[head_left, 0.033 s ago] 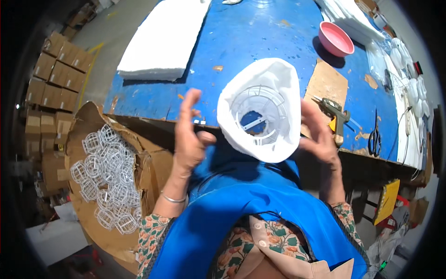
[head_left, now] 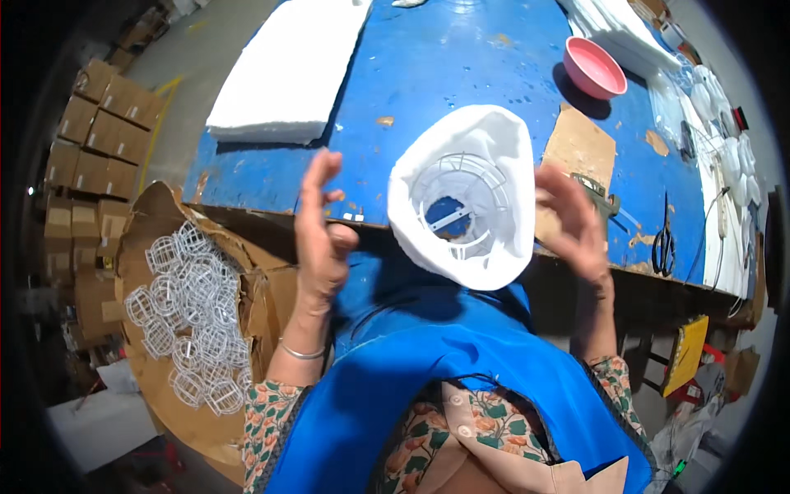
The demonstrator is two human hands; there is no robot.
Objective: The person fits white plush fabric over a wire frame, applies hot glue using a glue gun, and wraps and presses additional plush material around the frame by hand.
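Note:
A white felt sleeve wrapped around a white plastic cage (head_left: 465, 198) sits between my hands at the near edge of the blue table (head_left: 461, 66), its open end facing me. My left hand (head_left: 321, 239) is raised to the left of it, fingers spread, a clear gap between them. My right hand (head_left: 576, 222) is on its right with curled, parted fingers right by the felt rim; I cannot tell whether they touch it. Neither hand is clasped around it. A blue apron covers my lap below.
An open cardboard box (head_left: 156, 222) at my left holds several white plastic cages (head_left: 193, 321). On the table lie a thick white felt pad (head_left: 288, 74), a pink bowl (head_left: 594, 67), a cardboard piece (head_left: 580, 148) and scissors (head_left: 662, 239). Stacked cartons (head_left: 90, 123) stand far left.

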